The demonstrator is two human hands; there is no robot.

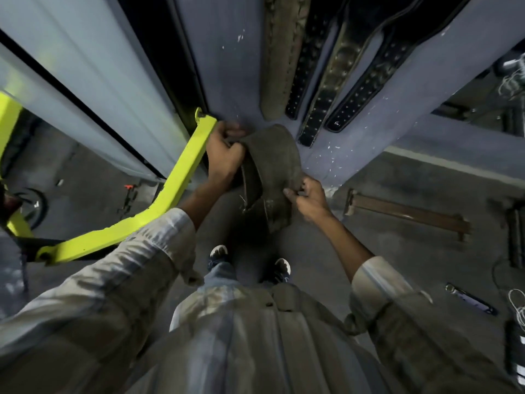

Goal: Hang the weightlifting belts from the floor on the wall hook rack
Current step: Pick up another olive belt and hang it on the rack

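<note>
Dim, cool light all round, brightest on the pale wall panels upper left. Heavy wide-angle bending stretches the edges. The picture is soft and smeary, the floor murky, shadow pooling below the shoes.

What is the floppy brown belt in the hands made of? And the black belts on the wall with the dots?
The brown belt looks like worn suede or rough leather: matte, fuzzy, bending softly where the left hand and right hand grip it. The black belts look like smoother leather, slightly shiny, with rows of pale dots, probably holes or metal eyelets.
</note>
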